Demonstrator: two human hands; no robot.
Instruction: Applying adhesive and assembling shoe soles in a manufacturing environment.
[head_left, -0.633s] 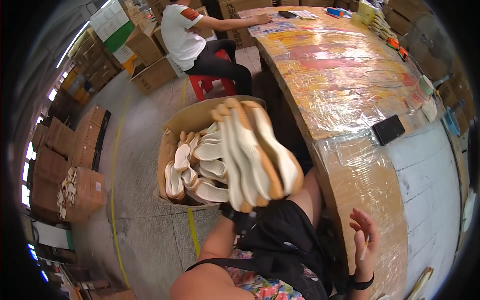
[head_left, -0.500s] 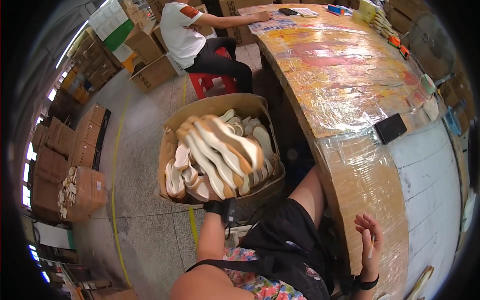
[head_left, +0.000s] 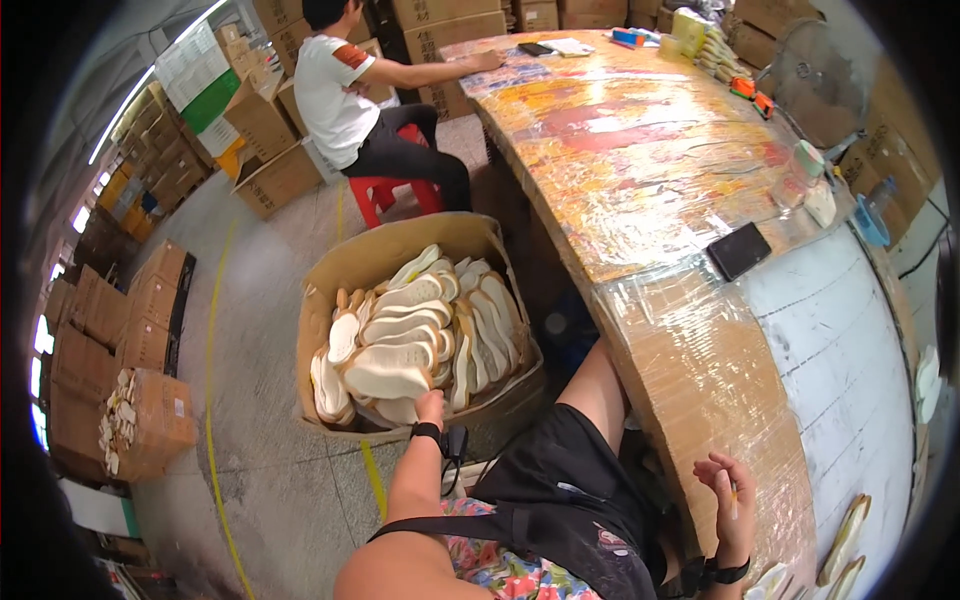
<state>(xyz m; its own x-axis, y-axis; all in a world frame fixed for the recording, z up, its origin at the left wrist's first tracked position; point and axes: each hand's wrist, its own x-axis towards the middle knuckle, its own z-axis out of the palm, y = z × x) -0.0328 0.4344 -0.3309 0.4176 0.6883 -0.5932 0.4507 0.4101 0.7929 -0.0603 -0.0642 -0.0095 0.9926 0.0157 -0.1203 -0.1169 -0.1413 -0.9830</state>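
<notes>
Open cardboard box [head_left: 385,254] of pale soles [head_left: 388,376], left fingers [head_left: 430,402] alongside, grip unclear; right fingers [head_left: 738,472] around thin stick [head_left: 734,504]

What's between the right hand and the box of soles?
Head view: the table's near edge, then the wearer's thigh and black shorts, between right hand and box.

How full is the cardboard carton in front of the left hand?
Mostly full, not brimming: shoe soles crowd the cardboard carton, whose far wall shows above them.
</notes>
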